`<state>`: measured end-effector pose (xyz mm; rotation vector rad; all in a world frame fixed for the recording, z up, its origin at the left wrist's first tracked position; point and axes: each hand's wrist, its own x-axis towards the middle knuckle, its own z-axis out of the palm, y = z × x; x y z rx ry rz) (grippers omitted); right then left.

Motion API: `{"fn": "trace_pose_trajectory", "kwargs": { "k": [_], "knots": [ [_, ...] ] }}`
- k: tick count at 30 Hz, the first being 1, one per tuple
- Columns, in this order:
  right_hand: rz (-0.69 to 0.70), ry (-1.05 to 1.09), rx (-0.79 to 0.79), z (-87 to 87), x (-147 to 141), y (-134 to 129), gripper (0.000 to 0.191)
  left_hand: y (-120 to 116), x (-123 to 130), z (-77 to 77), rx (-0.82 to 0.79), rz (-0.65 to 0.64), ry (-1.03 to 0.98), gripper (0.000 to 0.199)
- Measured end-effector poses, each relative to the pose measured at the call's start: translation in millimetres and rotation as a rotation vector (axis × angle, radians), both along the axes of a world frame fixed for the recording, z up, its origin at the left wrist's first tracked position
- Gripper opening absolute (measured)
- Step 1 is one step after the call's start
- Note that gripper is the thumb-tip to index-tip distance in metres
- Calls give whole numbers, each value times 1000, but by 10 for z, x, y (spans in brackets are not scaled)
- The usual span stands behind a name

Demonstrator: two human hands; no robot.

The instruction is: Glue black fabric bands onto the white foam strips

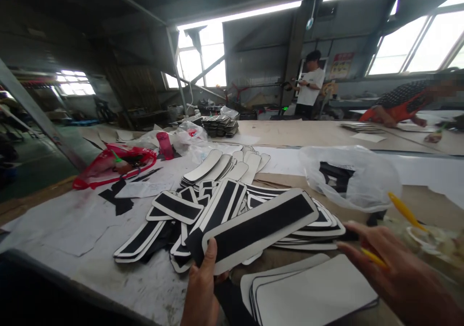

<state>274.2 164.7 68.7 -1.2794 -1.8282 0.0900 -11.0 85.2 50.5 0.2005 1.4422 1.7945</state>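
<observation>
My left hand [205, 282] grips the lower left end of a long rounded panel [261, 224], pale at the rim with a black strip along its middle. The thumb lies on its face. My right hand [395, 268] is closed around a slim yellow tool [374, 257], mostly hidden by the fingers. Its fingertips are close to the right end of a stack of black-and-white panels [319, 231]. Beneath the hands lies a fanned stack of plain pale panels [311, 292]. More black-striped panels [177, 207] are heaped behind my left hand.
A clear plastic bag [373, 181] with black pieces sits at right, near a yellow handle [406, 211] over a cluttered container. At left are a red bag [97, 169] and pink bottle [165, 145]. Two people stand or lean beyond the table.
</observation>
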Motion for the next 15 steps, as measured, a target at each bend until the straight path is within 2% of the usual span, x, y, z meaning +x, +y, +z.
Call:
{"fn": "trace_pose_trajectory", "kwargs": {
  "k": [3,5,7,10,15],
  "knots": [
    [9,38,-293,242,-133,186,55,-32,-15,66,26,-46,-78,64],
    [70,195,-569,309,-264,197,48,-46,-28,91,35,-58,-103,64],
    [161,441,-789,334,-396,147,42,-51,-44,90,11,-67,-131,59],
    [272,764,-885,359,-532,46,42,-44,-61,49,-37,-47,-157,51],
    [373,959,-926,383,-570,-37,42,-42,-31,-66,-35,-81,-189,50]
  ]
}}
